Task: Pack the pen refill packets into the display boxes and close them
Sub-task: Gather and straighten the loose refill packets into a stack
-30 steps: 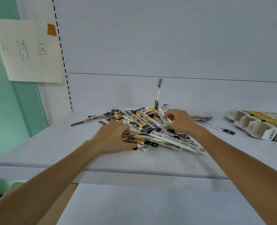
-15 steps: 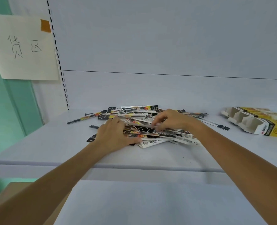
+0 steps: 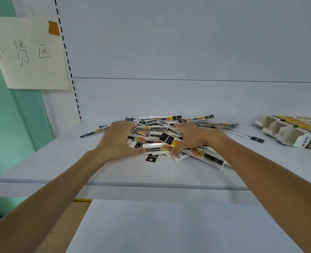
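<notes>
White shelf (image 3: 41, 161) against a white back panel (image 3: 187, 52), with a green wall (image 3: 5, 125) at the far left and a slotted strip (image 3: 69, 66) running up the corner. One paper note (image 3: 28, 55) with three handwritten characters hangs there, held by one piece of orange tape (image 3: 54, 28). Below the shelf lie a lower shelf (image 3: 169, 225) and, left of it, a brown carton (image 3: 69, 225)

Packets (image 3: 156, 137) lie in a loose, crossed heap at the middle of the shelf, too many and too overlapped to count. One long packet sticks out flat to the left and another to the right, apart from the rest. Left hand (image 3: 118, 141) curls round the heap's left side, thumb at the front edge. Right hand (image 3: 196, 136) grips the right side, fingers bent over the top, thumb pressed on a front packet. Both forearms cross the shelf's front edge and hide part of it

Boxes (image 3: 287, 136) lie on their side at the far right, well apart from the heap, cut off by the frame. Three open cells show; the number of boxes cannot be told
</notes>
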Available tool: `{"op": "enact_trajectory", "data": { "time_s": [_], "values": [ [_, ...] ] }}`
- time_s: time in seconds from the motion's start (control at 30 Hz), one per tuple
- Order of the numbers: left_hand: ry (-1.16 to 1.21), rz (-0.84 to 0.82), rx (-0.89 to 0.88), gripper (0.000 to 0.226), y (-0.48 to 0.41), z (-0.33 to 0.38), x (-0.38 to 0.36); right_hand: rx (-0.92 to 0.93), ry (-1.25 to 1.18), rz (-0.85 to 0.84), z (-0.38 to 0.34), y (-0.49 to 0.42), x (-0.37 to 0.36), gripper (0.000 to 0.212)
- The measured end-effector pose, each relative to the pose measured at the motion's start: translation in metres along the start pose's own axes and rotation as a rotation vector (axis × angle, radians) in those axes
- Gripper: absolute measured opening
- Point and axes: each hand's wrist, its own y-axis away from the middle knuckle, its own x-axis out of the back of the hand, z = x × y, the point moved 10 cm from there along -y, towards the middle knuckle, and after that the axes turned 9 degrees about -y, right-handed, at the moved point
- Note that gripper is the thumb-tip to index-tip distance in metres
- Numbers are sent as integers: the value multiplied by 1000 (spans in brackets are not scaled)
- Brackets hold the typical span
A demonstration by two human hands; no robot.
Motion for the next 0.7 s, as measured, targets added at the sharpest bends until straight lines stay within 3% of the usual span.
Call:
{"op": "enact_trajectory", "data": {
  "time_s": [0.1,0.17,0.27,0.4,0.47,0.53,0.6,0.7],
  "values": [
    [181,-221,267,97,10,-48,-27,-89,40,2,13,-5,-4,108],
    [225,-301,281,95,17,-50,-39,-102,11,-2,13,-6,-8,106],
    [224,-259,199,80,14,-36,-35,-53,-91,-3,2,-12,-10,104],
    [236,-157,93,62,6,-16,-28,101,-123,34,-28,-17,-14,74],
    [269,-140,73,60,5,-12,-28,117,-77,60,-32,-18,-12,93],
    [321,-140,86,63,7,-13,-29,72,-72,43,-29,-18,-11,110],
    [363,-157,120,72,9,-15,-31,8,-162,-48,-26,-17,-18,112],
    [261,-150,187,94,9,-13,-30,-13,-97,-61,-28,-22,-19,91]
  ]
}}
